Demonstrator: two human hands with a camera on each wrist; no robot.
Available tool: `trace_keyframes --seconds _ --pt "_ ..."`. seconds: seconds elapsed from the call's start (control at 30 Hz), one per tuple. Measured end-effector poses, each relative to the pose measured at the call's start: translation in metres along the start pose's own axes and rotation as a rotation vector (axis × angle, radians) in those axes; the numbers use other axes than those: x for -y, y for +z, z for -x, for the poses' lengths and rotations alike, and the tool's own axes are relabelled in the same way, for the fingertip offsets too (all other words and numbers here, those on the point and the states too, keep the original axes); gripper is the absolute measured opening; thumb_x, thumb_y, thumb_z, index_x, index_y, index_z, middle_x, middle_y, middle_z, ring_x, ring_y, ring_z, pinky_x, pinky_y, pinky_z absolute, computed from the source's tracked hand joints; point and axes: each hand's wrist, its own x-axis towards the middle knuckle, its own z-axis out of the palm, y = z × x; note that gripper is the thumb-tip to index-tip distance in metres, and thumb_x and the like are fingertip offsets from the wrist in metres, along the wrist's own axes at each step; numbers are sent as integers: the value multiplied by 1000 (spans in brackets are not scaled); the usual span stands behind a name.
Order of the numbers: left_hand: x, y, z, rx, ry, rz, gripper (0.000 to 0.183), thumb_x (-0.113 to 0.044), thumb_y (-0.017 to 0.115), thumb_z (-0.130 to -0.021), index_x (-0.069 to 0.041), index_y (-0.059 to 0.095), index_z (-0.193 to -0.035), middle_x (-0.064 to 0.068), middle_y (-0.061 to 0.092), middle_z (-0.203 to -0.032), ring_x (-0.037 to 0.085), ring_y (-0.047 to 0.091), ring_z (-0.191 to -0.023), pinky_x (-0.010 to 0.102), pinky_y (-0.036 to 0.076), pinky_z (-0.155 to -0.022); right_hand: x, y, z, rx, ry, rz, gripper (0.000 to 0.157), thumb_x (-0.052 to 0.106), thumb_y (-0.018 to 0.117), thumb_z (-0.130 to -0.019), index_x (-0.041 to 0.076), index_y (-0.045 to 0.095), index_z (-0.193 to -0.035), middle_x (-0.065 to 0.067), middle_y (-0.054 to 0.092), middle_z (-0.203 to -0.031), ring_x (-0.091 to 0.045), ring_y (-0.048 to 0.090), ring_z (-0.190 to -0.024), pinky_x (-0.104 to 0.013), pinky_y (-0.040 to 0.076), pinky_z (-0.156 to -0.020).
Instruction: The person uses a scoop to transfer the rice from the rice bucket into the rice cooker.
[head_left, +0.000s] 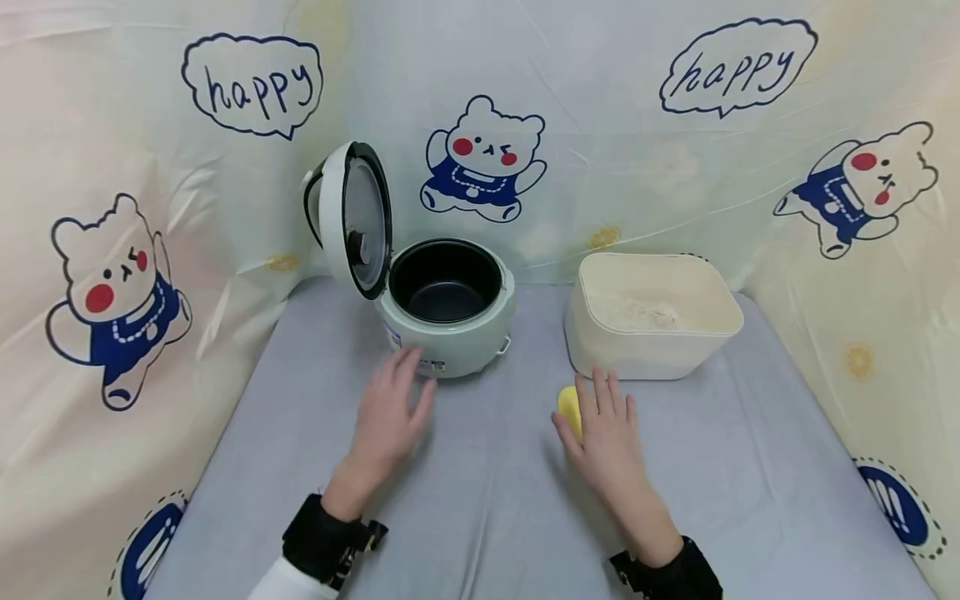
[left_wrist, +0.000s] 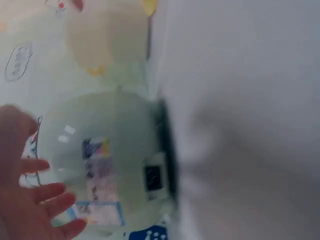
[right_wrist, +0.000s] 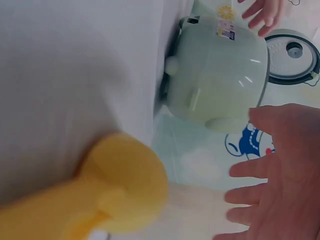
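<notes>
My left hand (head_left: 390, 412) reaches toward the front of a pale green rice cooker (head_left: 468, 346), its fingers extended and holding nothing. The cooker's lid (head_left: 335, 218) stands raised on the left, showing the dark inner pot (head_left: 446, 302). Over on the right, my right hand (head_left: 609, 433) is spread with straight fingers, above the table just in front of a cream bin (head_left: 637, 358). Beneath and beside this hand lies a yellow scoop (head_left: 567, 407), partly hidden by it. The right wrist view shows the scoop's round head (right_wrist: 130, 182) and thick handle (right_wrist: 50, 212), apart from the fingers.
White grainy stuff (head_left: 645, 315) lies inside the bin. A grey-blue cloth (head_left: 480, 517) covers the table. Behind and at both sides hangs a curtain (head_left: 600, 167) printed with bears. A small latch (head_left: 506, 345) sticks out from the cooker's right side.
</notes>
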Motion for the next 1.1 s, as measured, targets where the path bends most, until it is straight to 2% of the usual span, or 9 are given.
trace_keyframes --seconds 0.07,0.17,0.27,0.37,0.5,0.67,0.87,0.97,1.1 --pt "5 -6 -18 -85 -81 146 45 -25 54 -96 1 55 -132 22 57 -123 31 51 -108 52 46 -87 -6 -5 1 -23 -24 8 65 39 57 -93 -6 48 -140 -31 39 -147 -45 27 -137 -66 30 -103" --pt "16 -9 -46 -173 -238 349 39 -20 52 -97 3 53 -127 19 56 -115 27 52 -100 45 46 -81 -17 -13 4 -42 -43 20 59 32 61 -91 -10 54 -131 -34 55 -129 -46 46 -121 -62 43 -92" --pt "27 -3 -68 -218 -380 498 37 -20 47 -98 5 47 -125 19 52 -118 27 50 -105 43 44 -87 -25 -21 9 -4 -22 27 47 29 63 -90 -11 63 -114 -27 66 -104 -40 59 -97 -52 53 -77" --pt "36 3 -82 -227 -482 577 38 -22 44 -99 4 43 -126 19 46 -124 26 45 -114 44 39 -98 -30 -28 15 106 20 43 34 29 64 -89 -5 67 -93 -15 66 -77 -27 59 -69 -40 52 -57" --pt "41 9 -91 -229 -489 614 43 -21 43 -100 6 44 -134 22 44 -133 27 40 -124 46 31 -109 -34 -33 20 281 63 85 31 33 63 -89 5 59 -78 -4 53 -61 -18 47 -53 -31 41 -44" --pt "40 12 -100 -196 -507 617 50 -19 39 -100 0 34 -146 19 38 -145 19 34 -132 39 26 -114 -37 -31 27 381 66 143 37 38 65 -87 7 54 -70 -3 48 -56 -17 46 -50 -32 39 -42" --pt "43 21 -106 -236 -481 614 50 -18 37 -100 -4 34 -148 15 39 -147 16 34 -133 39 26 -114 -42 -25 38 552 107 74 37 41 67 -84 10 53 -71 -1 47 -55 -15 44 -47 -28 35 -41" --pt "46 27 -106 -245 -447 647 48 -15 36 -99 -5 37 -146 13 41 -146 16 35 -131 41 27 -114 -48 -20 44 558 103 81 36 41 71 -80 9 55 -75 -1 48 -57 -15 45 -49 -29 37 -42" --pt "47 28 -104 -273 -413 714 51 -10 35 -97 -6 36 -148 12 39 -148 15 33 -132 40 24 -114 -53 -14 49 511 71 94 34 37 76 -75 10 55 -74 0 48 -57 -14 45 -50 -30 39 -43"
